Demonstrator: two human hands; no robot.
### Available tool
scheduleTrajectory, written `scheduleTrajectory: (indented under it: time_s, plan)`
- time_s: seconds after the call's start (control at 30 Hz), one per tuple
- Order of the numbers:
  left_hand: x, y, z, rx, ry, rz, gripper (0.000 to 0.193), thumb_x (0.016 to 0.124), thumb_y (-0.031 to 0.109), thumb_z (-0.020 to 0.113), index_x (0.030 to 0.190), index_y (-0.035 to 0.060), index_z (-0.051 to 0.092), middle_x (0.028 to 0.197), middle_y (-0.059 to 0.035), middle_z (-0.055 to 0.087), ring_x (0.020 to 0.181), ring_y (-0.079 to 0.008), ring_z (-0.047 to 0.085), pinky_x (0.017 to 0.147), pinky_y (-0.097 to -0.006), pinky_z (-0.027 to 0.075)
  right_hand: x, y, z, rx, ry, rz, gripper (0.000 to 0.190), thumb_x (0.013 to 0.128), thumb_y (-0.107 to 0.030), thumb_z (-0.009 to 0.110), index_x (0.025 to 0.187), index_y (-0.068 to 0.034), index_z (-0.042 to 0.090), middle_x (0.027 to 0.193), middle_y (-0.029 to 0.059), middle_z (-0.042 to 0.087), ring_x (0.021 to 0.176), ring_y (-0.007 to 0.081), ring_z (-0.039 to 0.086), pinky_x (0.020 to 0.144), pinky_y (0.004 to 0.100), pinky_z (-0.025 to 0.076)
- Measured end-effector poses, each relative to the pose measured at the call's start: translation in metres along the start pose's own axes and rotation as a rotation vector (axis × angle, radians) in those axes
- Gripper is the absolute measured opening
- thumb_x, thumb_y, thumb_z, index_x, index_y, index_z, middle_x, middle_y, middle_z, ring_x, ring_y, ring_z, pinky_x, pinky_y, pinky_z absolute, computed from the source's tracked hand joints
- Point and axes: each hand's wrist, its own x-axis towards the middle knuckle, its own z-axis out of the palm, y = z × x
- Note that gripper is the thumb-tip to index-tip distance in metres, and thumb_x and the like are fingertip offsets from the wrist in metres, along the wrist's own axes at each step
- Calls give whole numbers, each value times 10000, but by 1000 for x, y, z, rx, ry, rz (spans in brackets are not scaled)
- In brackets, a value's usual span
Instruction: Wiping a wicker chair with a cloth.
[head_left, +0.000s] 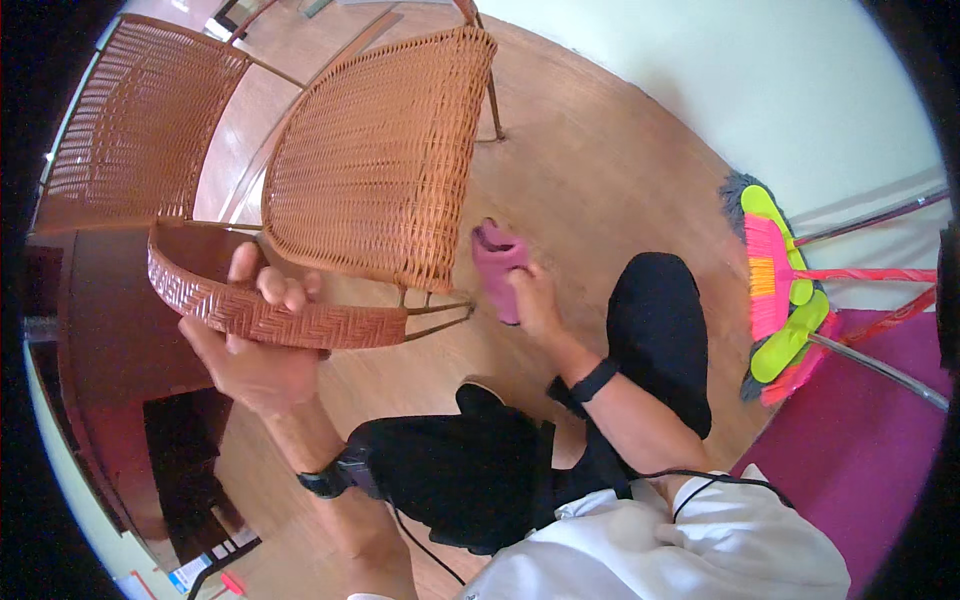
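A brown wicker chair stands before me, with its woven seat (375, 157) at the centre left and its backrest (135, 127) beyond at the far left. My left hand (262, 375) grips the chair's woven armrest (330, 324), thumb below and fingers curled over the upper edge. In my right hand (537, 304) is a pinkish-purple cloth (497, 262), bunched and held above the floor beside the seat's front edge. The cloth appears apart from the chair. Parts of the chair's metal legs (442, 319) show under the armrest and seat.
Brooms with pink bristles (765, 315) and a lime-green mop head (765, 206) lean at the right wall. A purple surface (855, 450) lies at lower right. A dark reddish-brown cabinet (112, 360) stands at left. My black-clad knees (660, 330) are close to the cloth.
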Motion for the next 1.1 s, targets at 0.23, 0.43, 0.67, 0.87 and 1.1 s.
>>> scheduleTrajectory:
  time_s: [0.23,0.43,0.67,0.87,1.1]
  plan:
    - [-15,-53,12,85,181,1,267,1002,275,435,988,47,574,661,17,393,595,-106,410,693,-315,425,-8,82,64,331,-341,-4,331,909,-136,484,1220,-62,567,809,20,563,683,107,531,583,254,421]
    - [-20,-80,20,289,368,-6,276,981,295,485,912,41,570,644,1,398,575,-130,405,665,-323,424,31,173,33,-11,-188,67,409,909,-90,418,1307,-63,510,957,57,622,895,161,580,787,292,448]
    - [-19,-74,8,304,397,22,226,934,176,581,771,24,540,528,1,361,462,-149,379,550,-348,432,42,133,38,232,150,29,337,826,-74,504,1140,-5,605,994,36,610,935,150,556,840,308,449]
    - [-19,-77,15,318,409,-37,260,943,207,554,732,62,511,546,22,324,457,-121,315,539,-340,384,102,-10,-14,-14,250,-243,276,891,-165,568,1090,19,613,923,35,636,854,115,558,773,282,455]
    - [-19,-80,10,269,408,-32,222,927,151,571,747,25,548,522,4,373,452,-141,391,529,-342,427,234,-127,-4,-137,344,-842,210,881,-114,574,1029,27,624,804,84,616,739,150,562,683,310,457]
